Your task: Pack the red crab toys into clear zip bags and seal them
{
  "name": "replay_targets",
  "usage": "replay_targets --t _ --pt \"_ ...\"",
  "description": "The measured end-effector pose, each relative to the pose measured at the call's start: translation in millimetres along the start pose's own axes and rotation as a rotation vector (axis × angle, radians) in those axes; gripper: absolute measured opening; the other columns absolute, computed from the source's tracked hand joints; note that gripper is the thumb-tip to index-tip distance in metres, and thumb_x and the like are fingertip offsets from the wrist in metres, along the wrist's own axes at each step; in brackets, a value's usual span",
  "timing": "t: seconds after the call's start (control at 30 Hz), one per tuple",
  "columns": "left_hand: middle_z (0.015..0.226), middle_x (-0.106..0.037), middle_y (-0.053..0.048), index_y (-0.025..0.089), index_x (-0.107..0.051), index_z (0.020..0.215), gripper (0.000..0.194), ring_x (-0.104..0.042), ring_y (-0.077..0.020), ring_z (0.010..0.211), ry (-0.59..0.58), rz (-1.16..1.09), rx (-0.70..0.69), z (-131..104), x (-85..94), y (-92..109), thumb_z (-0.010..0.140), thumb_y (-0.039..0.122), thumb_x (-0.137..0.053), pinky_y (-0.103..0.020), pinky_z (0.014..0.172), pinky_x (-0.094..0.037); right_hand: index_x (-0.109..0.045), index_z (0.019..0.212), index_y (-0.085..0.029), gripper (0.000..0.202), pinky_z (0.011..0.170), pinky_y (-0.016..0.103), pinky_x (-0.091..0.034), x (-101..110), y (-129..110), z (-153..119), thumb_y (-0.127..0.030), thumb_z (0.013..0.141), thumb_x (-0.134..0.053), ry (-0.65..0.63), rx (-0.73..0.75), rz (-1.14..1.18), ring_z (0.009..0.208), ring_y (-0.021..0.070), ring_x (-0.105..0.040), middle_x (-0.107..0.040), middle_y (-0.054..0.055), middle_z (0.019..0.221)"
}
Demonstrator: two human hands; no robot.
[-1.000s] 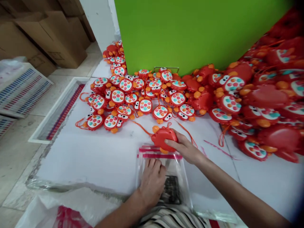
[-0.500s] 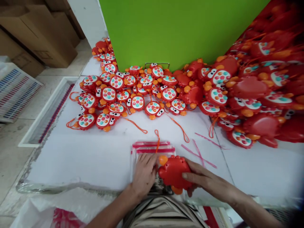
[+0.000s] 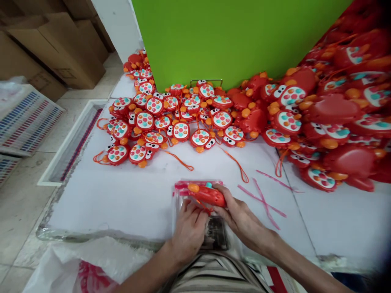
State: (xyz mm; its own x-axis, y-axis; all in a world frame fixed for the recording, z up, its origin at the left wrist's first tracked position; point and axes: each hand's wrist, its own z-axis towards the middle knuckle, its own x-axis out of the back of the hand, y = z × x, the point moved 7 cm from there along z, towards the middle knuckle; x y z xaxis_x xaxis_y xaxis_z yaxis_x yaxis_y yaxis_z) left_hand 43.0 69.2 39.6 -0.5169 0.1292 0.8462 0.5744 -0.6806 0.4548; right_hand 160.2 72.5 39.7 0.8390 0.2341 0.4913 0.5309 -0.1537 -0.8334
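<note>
My right hand grips a red crab toy by its end, tilted edge-on, with an orange foot and a turquoise button showing. My left hand is closed just below it, its fingertips pinched on the toy's orange cord. Under both hands lie clear plastic bags with pink top strips. A dark rectangular patch shows through beside my left hand; I cannot make out what it is.
Many red crab toys with buttons and orange cords lie heaped along a green panel, piled higher on the right. Pink strips lie on the white table. Cardboard boxes and a white crate stand at left.
My right hand has raised the toy and turned it from its flat red back to its edge. The cord, stretched out ahead before, is now gathered at my left fingertips.
</note>
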Motion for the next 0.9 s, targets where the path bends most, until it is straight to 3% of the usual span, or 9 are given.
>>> replay_targets --t 0.17,0.23,0.3,0.37,0.4,0.5,0.6,0.77,0.9 --pt "0.079 -0.068 -0.002 0.018 -0.059 0.086 0.013 -0.06 -0.0168 0.078 0.117 -0.104 0.054 0.6 39.4 -11.0 0.086 0.014 -0.047 -0.037 0.086 -0.044 -0.022 0.14 -0.019 0.05 0.073 0.034 -0.052 4.7 5.0 -7.6 -0.036 0.094 -0.03 0.031 0.009 -0.183 0.082 0.0215 -0.065 -0.067 0.01 0.099" --pt "0.083 -0.069 -0.004 0.019 -0.061 0.086 0.014 -0.061 -0.0176 0.082 0.197 -0.156 0.232 -1.3 58.7 -34.5 0.086 0.018 -0.047 -0.034 0.08 -0.047 -0.023 0.141 -0.021 0.049 0.072 0.032 -0.052 7.9 6.7 -9.5 -0.035 0.094 -0.03 0.064 0.029 -0.199 0.081 0.0204 -0.066 -0.068 0.009 0.098" --pt "0.085 -0.069 -0.005 0.019 -0.061 0.091 0.017 -0.063 -0.0175 0.079 0.184 -0.255 0.52 -5.9 64.8 -63.8 0.087 0.027 -0.047 -0.03 0.072 -0.05 -0.024 0.141 -0.023 0.048 0.073 0.031 -0.052 8.5 7.1 -10.7 -0.035 0.094 -0.031 0.083 0.058 -0.201 0.084 0.02 -0.066 -0.067 0.009 0.103" --pt "0.082 -0.069 -0.004 0.018 -0.06 0.096 0.022 -0.064 -0.017 0.072 0.047 -0.448 0.748 -9.3 52.6 -80.4 0.085 0.034 -0.049 -0.027 0.063 -0.051 -0.024 0.141 -0.022 0.048 0.074 0.032 -0.052 8.1 6.0 -11.5 -0.035 0.095 -0.03 0.098 0.089 -0.21 0.087 0.0202 -0.066 -0.066 0.01 0.107" --pt "0.079 -0.069 -0.003 0.018 -0.06 0.094 0.022 -0.065 -0.0166 0.068 -0.031 -0.562 0.795 -8.4 43.3 -81.2 0.084 0.035 -0.05 -0.026 0.06 -0.05 -0.025 0.141 -0.022 0.048 0.074 0.033 -0.053 7.7 5.0 -11.8 -0.034 0.095 -0.03 0.103 0.103 -0.219 0.087 0.0205 -0.066 -0.066 0.01 0.108" --pt "0.067 -0.066 -0.002 0.016 -0.058 0.078 0.017 -0.063 -0.0149 0.06 -0.145 -0.799 0.789 -0.8 21.3 -71.5 0.082 0.03 -0.05 -0.023 0.054 -0.048 -0.03 0.139 -0.021 0.046 0.071 0.033 -0.053 8.3 2.1 -11.6 -0.033 0.095 -0.027 0.1 0.105 -0.269 0.083 0.0202 -0.067 -0.068 0.01 0.103" --pt "0.064 -0.063 -0.001 0.017 -0.055 0.072 0.018 -0.062 -0.0147 0.061 -0.122 -0.822 0.76 1.7 11.5 -65.6 0.082 0.029 -0.048 -0.023 0.056 -0.048 -0.04 0.134 -0.022 0.043 0.068 0.033 -0.053 11.4 -3.0 -8.3 -0.033 0.096 -0.024 0.054 0.098 -0.356 0.075 0.0199 -0.068 -0.071 0.008 0.096" --pt "0.072 -0.064 -0.002 0.017 -0.054 0.075 0.017 -0.063 -0.0165 0.069 -0.14 -0.892 0.751 -2.2 2.5 -59.6 0.084 0.03 -0.048 -0.027 0.064 -0.052 -0.057 0.118 -0.028 0.037 0.067 0.032 -0.052 6.2 -12.1 0.4 -0.038 0.096 -0.029 -0.177 0.139 -0.437 0.076 0.0196 -0.067 -0.071 0.004 0.087" --pt "0.072 -0.062 -0.001 0.018 -0.051 0.078 0.018 -0.063 -0.0164 0.071 -0.08 -0.949 0.748 2.3 7.2 -59.1 0.086 0.033 -0.046 -0.027 0.064 -0.053 -0.05 0.125 -0.026 0.037 0.063 0.033 -0.052 4.2 -20.4 0.7 -0.04 0.094 -0.035 -0.127 0.242 -0.596 0.081 0.0212 -0.065 -0.063 0.01 0.108"
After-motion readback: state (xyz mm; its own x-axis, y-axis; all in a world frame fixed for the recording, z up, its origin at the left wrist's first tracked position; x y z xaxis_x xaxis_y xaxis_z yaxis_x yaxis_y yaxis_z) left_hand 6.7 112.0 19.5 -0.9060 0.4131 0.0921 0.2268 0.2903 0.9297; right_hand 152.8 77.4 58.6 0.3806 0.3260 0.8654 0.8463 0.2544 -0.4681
